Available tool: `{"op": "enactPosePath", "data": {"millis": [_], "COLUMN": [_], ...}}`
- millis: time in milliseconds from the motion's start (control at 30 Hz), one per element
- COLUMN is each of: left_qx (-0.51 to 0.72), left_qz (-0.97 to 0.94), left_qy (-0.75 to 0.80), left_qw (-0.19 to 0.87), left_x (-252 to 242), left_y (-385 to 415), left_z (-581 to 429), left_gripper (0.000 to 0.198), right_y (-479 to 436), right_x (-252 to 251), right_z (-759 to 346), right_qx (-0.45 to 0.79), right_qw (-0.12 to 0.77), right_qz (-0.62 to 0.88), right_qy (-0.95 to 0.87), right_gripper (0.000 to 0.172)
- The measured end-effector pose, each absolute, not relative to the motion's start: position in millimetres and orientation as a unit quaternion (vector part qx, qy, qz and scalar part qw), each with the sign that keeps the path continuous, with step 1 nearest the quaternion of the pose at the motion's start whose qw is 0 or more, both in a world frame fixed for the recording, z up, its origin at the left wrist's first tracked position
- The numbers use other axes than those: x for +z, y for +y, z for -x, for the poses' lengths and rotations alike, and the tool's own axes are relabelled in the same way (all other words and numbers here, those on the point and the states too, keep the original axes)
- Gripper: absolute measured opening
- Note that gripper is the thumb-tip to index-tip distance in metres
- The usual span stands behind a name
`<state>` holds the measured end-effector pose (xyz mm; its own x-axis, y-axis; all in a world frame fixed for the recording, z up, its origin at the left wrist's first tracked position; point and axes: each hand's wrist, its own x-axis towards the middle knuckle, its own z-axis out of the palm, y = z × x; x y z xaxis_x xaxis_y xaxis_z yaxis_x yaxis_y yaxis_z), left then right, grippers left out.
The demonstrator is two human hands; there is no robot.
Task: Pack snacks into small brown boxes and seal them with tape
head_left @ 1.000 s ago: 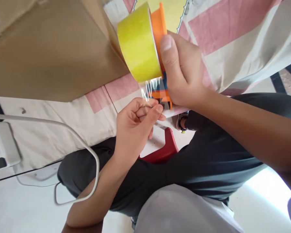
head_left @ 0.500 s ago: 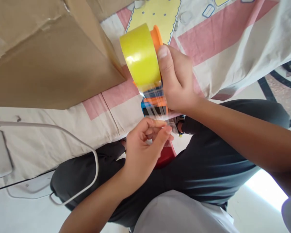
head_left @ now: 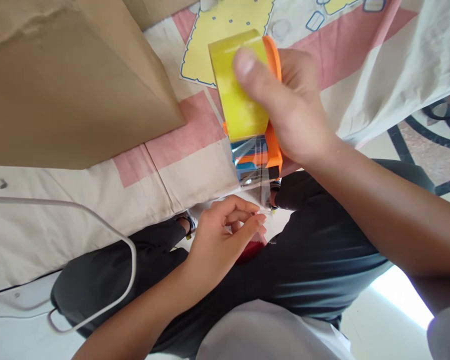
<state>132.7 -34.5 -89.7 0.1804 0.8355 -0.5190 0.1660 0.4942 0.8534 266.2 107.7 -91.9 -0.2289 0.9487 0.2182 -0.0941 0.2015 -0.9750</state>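
Note:
My right hand grips an orange and blue tape dispenser that carries a yellow tape roll, its thumb lying over the roll. A strip of clear tape stretches down from the dispenser. Its lower end is pinched between the thumb and fingers of my left hand. The dispenser is above my left hand, over the near edge of the cloth-covered surface.
A large cardboard box stands at the upper left. Yellow paper lies on the pink and white cloth. A white cable loops at the left. A red thing shows below my left hand.
The dispenser and roll have shifted right in the view and turned a little. My right thumb has moved onto the yellow roll. My left hand still pinches the tape, slightly lower.

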Motion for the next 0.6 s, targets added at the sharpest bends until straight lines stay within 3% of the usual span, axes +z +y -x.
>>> {"op": "enactPosePath", "data": {"millis": [133, 367, 600], "left_qx": [0.244, 0.254, 0.224], "left_qz": [-0.462, -0.475, -0.508], "left_qy": [0.583, 0.566, 0.589], "left_qw": [0.622, 0.624, 0.588], "left_x": [-94.0, -93.6, -98.7], "left_y": [-36.8, -38.1, -40.9], "left_z": [-132.8, -135.3, -132.0], "left_gripper": [0.014, 0.012, 0.016], "right_y": [103.0, 105.6, 103.6], "right_x": [-92.3, -114.5, -118.9], "right_z": [-271.0, -271.9, -275.4], "right_qx": [0.539, 0.578, 0.575], "right_qw": [0.513, 0.504, 0.489], "right_qz": [0.349, 0.351, 0.33], "right_qy": [-0.57, -0.537, -0.567], "right_gripper": [0.039, 0.029, 0.033]}}
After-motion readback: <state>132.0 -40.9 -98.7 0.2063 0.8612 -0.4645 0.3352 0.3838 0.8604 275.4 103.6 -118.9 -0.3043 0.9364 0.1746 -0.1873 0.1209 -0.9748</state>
